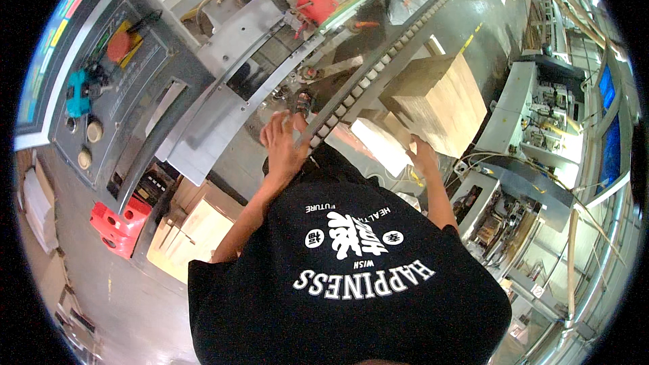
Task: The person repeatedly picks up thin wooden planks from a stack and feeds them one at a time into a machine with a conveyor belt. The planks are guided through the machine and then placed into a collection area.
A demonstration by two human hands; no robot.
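Resting spread on the long grey metal roller rail [378,71] at centre frame, the left hand [284,145] risks pinching between rollers; the right hand [424,157] lies flat against the pale square wooden block stack [439,98]

A roller rail [378,67] ran diagonally through the frame's centre, splitting the reach. Right of it, stacked wooden blocks [439,98] crowded the space; left of it, a metal machine bed [223,94] and grey control panel [115,74] blocked the upper left.
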